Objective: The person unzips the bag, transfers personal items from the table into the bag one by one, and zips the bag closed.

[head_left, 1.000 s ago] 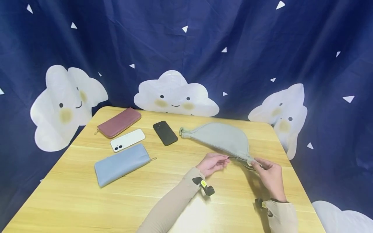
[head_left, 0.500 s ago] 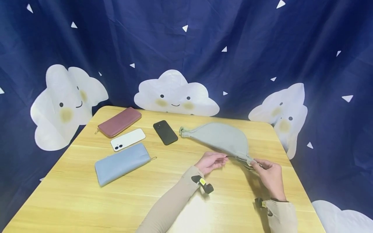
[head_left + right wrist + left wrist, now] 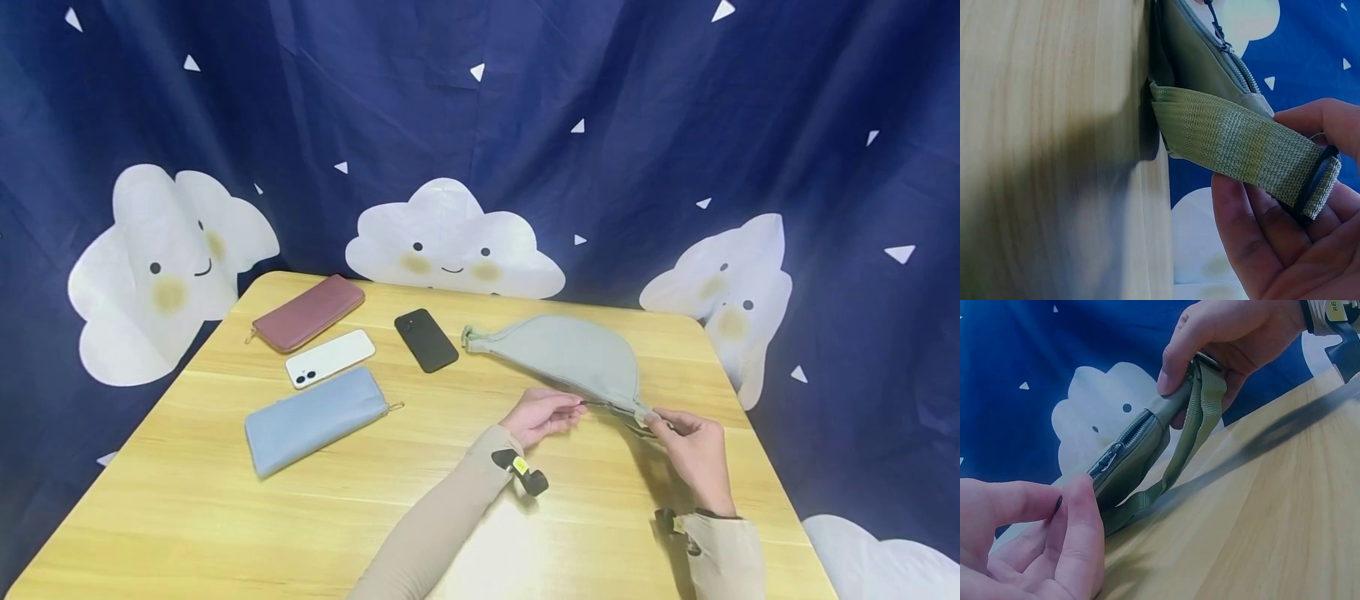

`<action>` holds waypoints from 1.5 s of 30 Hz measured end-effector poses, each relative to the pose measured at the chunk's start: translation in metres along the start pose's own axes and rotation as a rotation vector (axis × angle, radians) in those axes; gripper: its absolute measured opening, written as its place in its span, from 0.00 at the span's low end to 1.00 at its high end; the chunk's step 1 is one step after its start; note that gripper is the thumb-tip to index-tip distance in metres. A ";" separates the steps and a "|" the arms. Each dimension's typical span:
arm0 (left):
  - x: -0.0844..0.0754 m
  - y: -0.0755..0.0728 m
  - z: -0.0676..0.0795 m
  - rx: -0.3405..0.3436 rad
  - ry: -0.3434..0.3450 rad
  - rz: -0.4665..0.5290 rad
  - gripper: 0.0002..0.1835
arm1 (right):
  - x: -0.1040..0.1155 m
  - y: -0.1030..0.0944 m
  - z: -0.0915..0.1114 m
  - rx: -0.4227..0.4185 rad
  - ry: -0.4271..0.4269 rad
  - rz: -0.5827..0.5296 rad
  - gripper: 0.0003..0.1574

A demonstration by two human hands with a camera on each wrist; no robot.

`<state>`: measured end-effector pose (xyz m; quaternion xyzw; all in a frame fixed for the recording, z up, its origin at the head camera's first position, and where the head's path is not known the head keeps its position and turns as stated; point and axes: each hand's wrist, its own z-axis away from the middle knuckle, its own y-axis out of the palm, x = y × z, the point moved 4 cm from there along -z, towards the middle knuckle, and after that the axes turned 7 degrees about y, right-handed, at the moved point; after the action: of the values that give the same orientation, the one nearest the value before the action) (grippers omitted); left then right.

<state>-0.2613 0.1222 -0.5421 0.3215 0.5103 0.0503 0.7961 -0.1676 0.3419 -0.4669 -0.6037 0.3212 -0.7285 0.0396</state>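
A grey-green waist bag (image 3: 562,354) lies on the right of the table, its near right end lifted. My left hand (image 3: 542,417) pinches the dark pull cord of the zipper between thumb and index finger. In the left wrist view the zipper slider (image 3: 1110,459) sits close to the bag's end, with a short parted stretch of teeth beyond it. My right hand (image 3: 693,454) grips that end of the bag, thumb on one side and fingers on the other. A webbing strap (image 3: 1235,137) with a black buckle (image 3: 1317,184) folds back beside the right fingers.
Left of the bag lies a black phone (image 3: 426,341). Farther left are a maroon wallet (image 3: 311,315), a white phone (image 3: 330,358) and a light blue wallet (image 3: 317,422). A dark blue curtain (image 3: 510,125) with cloud faces hangs behind the wooden table (image 3: 225,533).
The left hand has shifted very slightly leftward with the zipper pull cord still pinched. The right hand keeps its grip on the bag's end, and the other things have stayed put.
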 end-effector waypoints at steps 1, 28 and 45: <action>0.000 0.000 0.000 0.001 0.006 -0.006 0.13 | 0.000 0.000 0.000 0.001 0.004 0.002 0.21; -0.006 -0.006 0.004 -0.017 0.014 -0.017 0.14 | 0.001 0.001 -0.001 -0.046 -0.025 0.016 0.20; -0.005 -0.004 0.002 -0.012 0.015 -0.036 0.14 | 0.000 -0.002 0.000 -0.046 0.009 0.054 0.22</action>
<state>-0.2632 0.1161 -0.5403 0.3071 0.5219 0.0412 0.7947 -0.1670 0.3434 -0.4658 -0.5922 0.3543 -0.7223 0.0441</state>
